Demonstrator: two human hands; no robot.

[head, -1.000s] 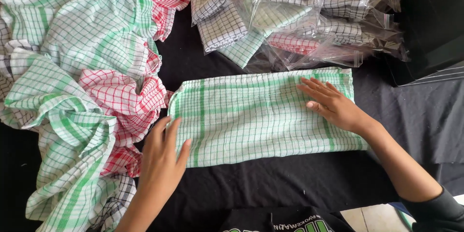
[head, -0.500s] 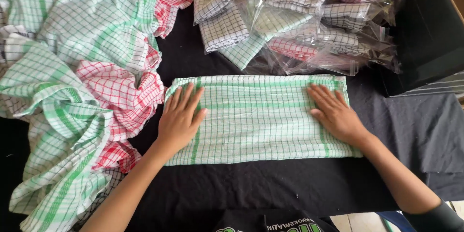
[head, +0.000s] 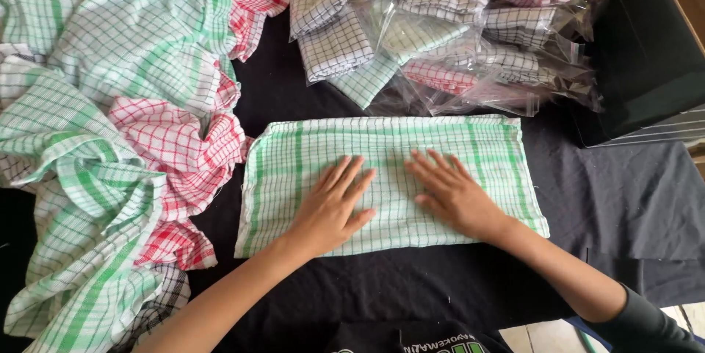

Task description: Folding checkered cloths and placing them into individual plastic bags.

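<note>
A green-checked cloth (head: 389, 177) lies folded into a long flat band across the middle of the frame, on a black table cover (head: 411, 294). Both hands rest palm-down on its centre, side by side and nearly touching: the left hand (head: 330, 206) and the right hand (head: 452, 195), fingers spread and flat, gripping nothing. The cloth looks thin, soft and light; it would likely bend and slide easily on the cover, and seems best taken by a short end or a corner, pinched between finger and thumb. At the left of the frame sits a loose heap of green and red checked cloths (head: 110, 155), just beside the folded one. At the upper right, folded cloths in clear bags (head: 455, 37) are piled together.
</note>
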